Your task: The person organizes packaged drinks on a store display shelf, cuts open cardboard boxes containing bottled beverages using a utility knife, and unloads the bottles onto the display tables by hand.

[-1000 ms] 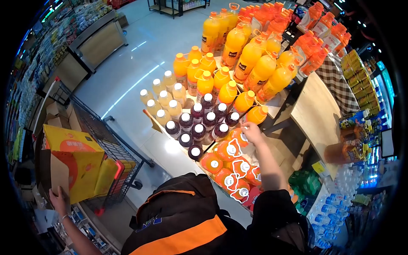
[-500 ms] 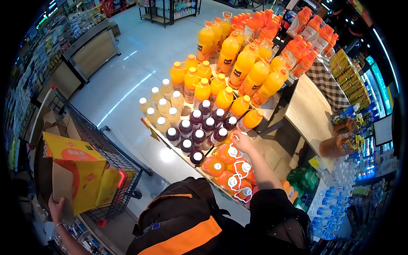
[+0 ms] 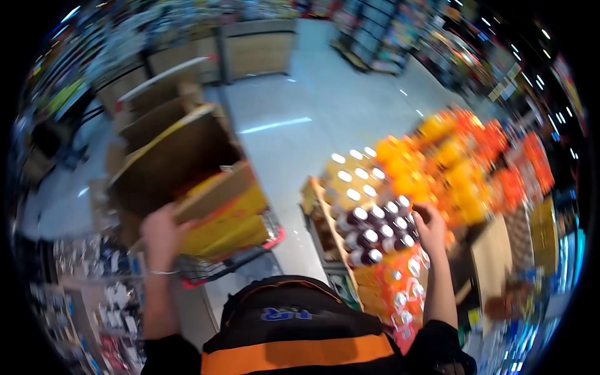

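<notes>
My left hand [image 3: 164,234] is closed on the near edge of an open yellow cardboard box [image 3: 234,220], blurred by motion. The box rests on a shopping cart [image 3: 219,265], and something yellow and red lies inside it. My right hand [image 3: 430,226] is over the drinks display, with thumb and finger curved apart and nothing visible between them. Beside it stand dark purple bottles [image 3: 377,232] with white caps. Orange-red bottles [image 3: 403,281] with white carry loops are just below this hand.
Pale bottles [image 3: 353,178], orange juice bottles [image 3: 459,184] and redder bottles [image 3: 531,165] fill the display's far side. A black bag with an orange stripe [image 3: 297,353] is at my front. Tiled floor [image 3: 281,144] runs between cart and display.
The view has swung left, bringing the box's open top into sight. My left hand has shifted along the box edge. My right hand has lifted off the orange-red bottles.
</notes>
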`<state>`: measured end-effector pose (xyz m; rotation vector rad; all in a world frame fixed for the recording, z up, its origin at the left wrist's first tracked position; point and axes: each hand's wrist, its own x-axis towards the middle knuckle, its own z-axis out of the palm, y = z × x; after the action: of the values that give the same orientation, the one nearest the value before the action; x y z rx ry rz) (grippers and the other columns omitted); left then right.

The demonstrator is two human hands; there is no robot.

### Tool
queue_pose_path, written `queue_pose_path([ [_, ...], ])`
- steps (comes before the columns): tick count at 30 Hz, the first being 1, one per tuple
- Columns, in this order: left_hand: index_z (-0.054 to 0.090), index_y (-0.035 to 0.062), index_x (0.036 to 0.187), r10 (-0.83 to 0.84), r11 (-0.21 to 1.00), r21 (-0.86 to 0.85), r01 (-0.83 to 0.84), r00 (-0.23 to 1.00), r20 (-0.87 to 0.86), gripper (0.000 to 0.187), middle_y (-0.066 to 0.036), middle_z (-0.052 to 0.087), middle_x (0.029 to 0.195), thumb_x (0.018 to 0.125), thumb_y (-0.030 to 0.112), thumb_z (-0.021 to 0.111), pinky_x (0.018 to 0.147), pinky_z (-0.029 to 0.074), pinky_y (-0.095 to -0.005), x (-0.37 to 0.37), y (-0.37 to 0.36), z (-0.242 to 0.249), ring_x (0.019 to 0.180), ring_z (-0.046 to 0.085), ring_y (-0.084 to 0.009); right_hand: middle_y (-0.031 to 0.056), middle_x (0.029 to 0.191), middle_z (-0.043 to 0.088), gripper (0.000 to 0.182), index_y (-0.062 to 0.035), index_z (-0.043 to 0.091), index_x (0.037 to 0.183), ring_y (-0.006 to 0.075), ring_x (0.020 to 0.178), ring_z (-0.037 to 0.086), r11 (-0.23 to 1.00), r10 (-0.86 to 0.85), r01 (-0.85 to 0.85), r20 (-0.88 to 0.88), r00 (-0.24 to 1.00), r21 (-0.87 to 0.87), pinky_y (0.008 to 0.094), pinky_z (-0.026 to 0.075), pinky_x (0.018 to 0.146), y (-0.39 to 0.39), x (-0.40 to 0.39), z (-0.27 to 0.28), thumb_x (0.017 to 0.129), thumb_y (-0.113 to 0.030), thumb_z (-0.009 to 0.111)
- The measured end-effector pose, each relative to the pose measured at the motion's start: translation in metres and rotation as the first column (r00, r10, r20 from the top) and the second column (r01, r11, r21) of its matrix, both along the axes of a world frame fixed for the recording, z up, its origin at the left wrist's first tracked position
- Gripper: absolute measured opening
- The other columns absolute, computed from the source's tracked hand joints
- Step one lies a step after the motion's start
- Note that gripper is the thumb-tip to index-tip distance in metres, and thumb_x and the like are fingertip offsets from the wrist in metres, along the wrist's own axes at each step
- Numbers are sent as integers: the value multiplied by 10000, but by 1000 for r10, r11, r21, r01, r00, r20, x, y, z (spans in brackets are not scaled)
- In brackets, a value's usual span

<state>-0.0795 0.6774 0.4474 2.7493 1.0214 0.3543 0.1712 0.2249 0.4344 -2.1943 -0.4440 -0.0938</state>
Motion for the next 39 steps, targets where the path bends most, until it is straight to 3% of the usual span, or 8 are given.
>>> queue_pose_path([
  [6,591,72,784,-103,993,79,93,983,149,313,-96,625,732,624,280,762,633,489,-364,-15,2,-19,702,632,-264,156,925,588,180,-24,564,985,332,865,585,514,854,-838,201,479,-186,389,490,725,319,-109,93,809,-64,562],
  [10,540,90,761,-168,985,51,162,975,144,288,-55,593,695,657,284,726,601,467,-331,-29,-10,-22,652,608,-221,214,1026,627,330,-9,627,1043,310,980,606,-118,717,-565,-464,521,-816,356,490,836,466,-113,65,784,-209,588],
  [17,543,98,796,-266,962,10,274,921,285,306,-43,526,753,622,259,736,632,431,-341,-56,-26,-42,750,555,-213,138,1151,609,338,-50,673,1026,268,1138,523,-428,703,-357,-554,445,-830,375,364,986,463,-44,-27,712,-167,627],
  [24,599,95,948,-271,962,118,245,890,366,414,-32,492,815,597,264,738,647,421,-314,-53,-17,-45,793,525,-201,206,1100,598,303,9,617,1047,307,1072,549,-42,840,-472,-288,460,-880,379,407,943,457,-32,-37,783,-114,535],
  [30,392,165,1364,-214,973,182,141,847,487,840,-202,332,1311,648,398,765,872,395,-431,-56,-7,-38,1147,410,-347,91,908,600,238,8,577,1015,186,749,566,729,592,-675,-389,705,-113,292,474,579,434,-46,31,818,-127,575],
  [34,214,180,1437,-242,960,257,110,788,566,1022,-271,217,1398,622,408,787,974,332,-484,-46,8,-43,1230,322,-425,-8,673,511,139,-49,579,881,55,551,442,675,716,-593,-585,381,440,195,364,487,407,-80,157,837,-178,610],
  [36,159,183,1451,-272,952,280,125,765,583,1091,-286,173,1424,598,404,802,990,316,-496,-42,12,-42,1256,292,-440,-20,685,523,148,-57,588,907,44,542,432,440,875,-896,-256,411,66,208,350,455,394,-119,203,843,-188,617],
  [39,92,175,1459,-154,981,188,51,792,590,1183,-275,126,1454,555,382,828,1018,280,-507,-36,17,-39,1275,263,-454,-41,676,503,163,-60,594,933,14,532,410,705,706,-707,-136,695,51,187,314,439,356,-118,261,842,-192,625],
])
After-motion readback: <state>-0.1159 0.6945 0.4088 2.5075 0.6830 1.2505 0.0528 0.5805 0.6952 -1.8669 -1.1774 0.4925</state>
